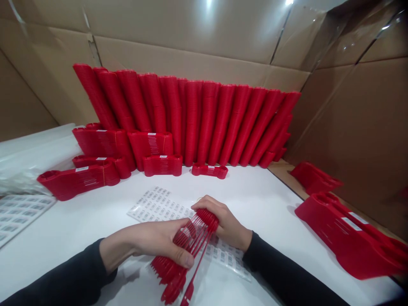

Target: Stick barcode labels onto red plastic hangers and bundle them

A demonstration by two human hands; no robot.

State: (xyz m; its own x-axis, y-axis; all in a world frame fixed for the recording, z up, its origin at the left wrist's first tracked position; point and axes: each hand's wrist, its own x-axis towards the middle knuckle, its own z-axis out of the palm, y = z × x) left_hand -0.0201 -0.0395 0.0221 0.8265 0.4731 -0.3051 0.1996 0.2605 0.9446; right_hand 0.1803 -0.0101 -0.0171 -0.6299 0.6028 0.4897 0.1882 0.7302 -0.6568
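Fanned bundle of thin red plastic pieces (pixel 183 240), above white tabletop (pixel 255 191); our left hand (pixel 156 238) pinches its middle, right hand (pixel 228 223) clasps its far end; probably light, springy; best gripped endwise.

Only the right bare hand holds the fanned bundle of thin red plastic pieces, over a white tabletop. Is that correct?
Not only the right hand: the head view shows the left hand also holding the fanned bundle. The rest stands.

Two hands (pixel 156 239) (pixel 227 221), one in-hand red bundle (pixel 168 270), two label sheets (pixel 24 210) (pixel 159 205), at least ten tall red stacks (pixel 207 123)
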